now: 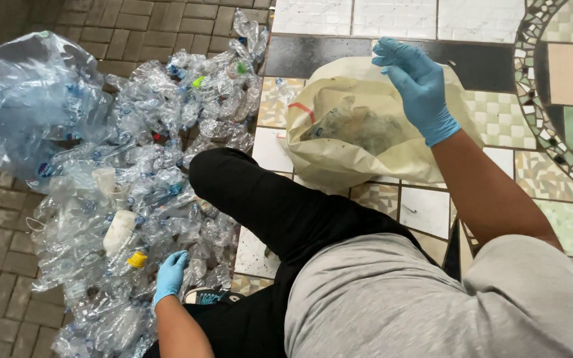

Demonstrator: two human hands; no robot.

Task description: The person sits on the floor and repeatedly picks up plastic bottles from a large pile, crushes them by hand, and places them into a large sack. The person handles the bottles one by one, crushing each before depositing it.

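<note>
I sit with one black-trousered leg stretched out. My left hand, in a blue glove, reaches down into a heap of crushed clear plastic bottles and rests on them, next to a bottle with a yellow cap. Whether its fingers grip anything is hidden. My right hand, also in a blue glove, hovers above an open cream-coloured sack with loosely curled fingers and nothing in it. Crumpled plastic shows inside the sack.
A large clear plastic bag stuffed with bottles lies at the far left on the brick paving. The sack sits on a tiled mosaic floor. A white opaque bottle lies in the heap.
</note>
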